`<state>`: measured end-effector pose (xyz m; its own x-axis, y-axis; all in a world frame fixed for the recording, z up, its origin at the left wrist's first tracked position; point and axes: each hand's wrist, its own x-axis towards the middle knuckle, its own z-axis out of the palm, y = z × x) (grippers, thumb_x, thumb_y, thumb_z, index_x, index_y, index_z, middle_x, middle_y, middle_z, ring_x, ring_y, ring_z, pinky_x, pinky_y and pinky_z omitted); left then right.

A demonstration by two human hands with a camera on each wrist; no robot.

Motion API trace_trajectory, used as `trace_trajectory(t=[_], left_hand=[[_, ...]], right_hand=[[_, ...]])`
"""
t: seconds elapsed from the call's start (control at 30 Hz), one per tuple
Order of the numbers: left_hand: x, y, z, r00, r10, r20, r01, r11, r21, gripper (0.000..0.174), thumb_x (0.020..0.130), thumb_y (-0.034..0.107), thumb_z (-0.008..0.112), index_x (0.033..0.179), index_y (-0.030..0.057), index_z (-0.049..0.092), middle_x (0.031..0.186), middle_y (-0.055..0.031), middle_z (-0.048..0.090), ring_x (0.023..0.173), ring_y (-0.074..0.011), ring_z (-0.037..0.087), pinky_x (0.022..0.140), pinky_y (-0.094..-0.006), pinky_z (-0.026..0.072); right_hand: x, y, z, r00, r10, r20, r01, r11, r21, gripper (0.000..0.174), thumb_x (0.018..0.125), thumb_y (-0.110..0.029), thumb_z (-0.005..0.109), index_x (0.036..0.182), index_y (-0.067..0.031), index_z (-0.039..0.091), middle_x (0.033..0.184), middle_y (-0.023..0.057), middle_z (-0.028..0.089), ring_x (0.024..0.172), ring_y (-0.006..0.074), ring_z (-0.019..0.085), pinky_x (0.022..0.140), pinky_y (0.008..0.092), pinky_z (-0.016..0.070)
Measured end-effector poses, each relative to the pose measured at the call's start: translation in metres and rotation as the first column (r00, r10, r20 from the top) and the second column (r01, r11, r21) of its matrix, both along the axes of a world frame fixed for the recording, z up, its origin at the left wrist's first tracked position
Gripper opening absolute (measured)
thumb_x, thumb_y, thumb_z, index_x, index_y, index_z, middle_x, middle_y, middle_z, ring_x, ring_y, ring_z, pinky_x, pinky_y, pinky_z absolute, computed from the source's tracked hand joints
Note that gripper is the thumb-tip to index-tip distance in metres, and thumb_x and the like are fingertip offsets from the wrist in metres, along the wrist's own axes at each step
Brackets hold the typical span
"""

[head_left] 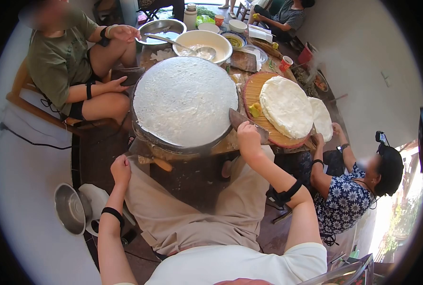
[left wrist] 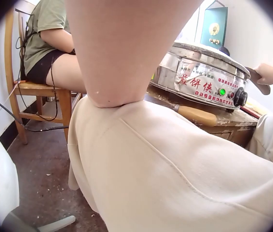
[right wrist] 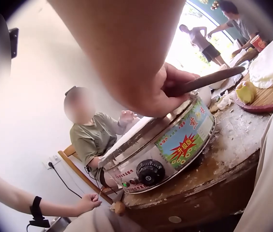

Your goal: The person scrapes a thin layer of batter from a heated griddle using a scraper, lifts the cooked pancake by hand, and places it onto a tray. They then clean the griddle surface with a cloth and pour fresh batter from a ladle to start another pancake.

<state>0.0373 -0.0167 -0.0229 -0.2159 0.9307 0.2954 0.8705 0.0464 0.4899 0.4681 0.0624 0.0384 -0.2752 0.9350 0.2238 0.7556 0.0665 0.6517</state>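
Batter sheet [head_left: 185, 100] off-white, speckled, trousers [head_left: 173, 209] plain beige, seated person's shirt [head_left: 344, 202] navy with white flower pattern, bowl [head_left: 203, 40] cream, round mat [head_left: 254, 90] tan, edged red.

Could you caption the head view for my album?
Right hand grips a dark scraper beside a batter-covered round griddle.

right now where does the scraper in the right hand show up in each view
Head: right of centre, scraper at the griddle's right side, in the right hand.
Left wrist: near the right edge, above mid-height.
Right wrist: right of centre, upper half, tip toward the right.
Shared landmark: the round griddle.
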Motion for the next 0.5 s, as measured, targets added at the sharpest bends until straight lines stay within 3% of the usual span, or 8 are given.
trace_trajectory(t=[0.5], left_hand=[[0.001,-0.001,0.004,1.0,-0.004,-0.022,0.004,1.0,0.011,0.013,0.069,0.003,0.051,0.06,0.0041,0.041,0.061,-0.0152,0.048,0.062,-0.0348,0.051,0.053,-0.0404,0.0375]], right_hand=[[-0.052,-0.072,0.02,0.993,0.097,-0.068,-0.101,0.993,-0.062,0.03,0.069,-0.012,0.057,0.096,0.0022,0.06,0.061,0.0064,0.056,0.051,0.0121,0.052,0.037,0.0211,0.0343]])
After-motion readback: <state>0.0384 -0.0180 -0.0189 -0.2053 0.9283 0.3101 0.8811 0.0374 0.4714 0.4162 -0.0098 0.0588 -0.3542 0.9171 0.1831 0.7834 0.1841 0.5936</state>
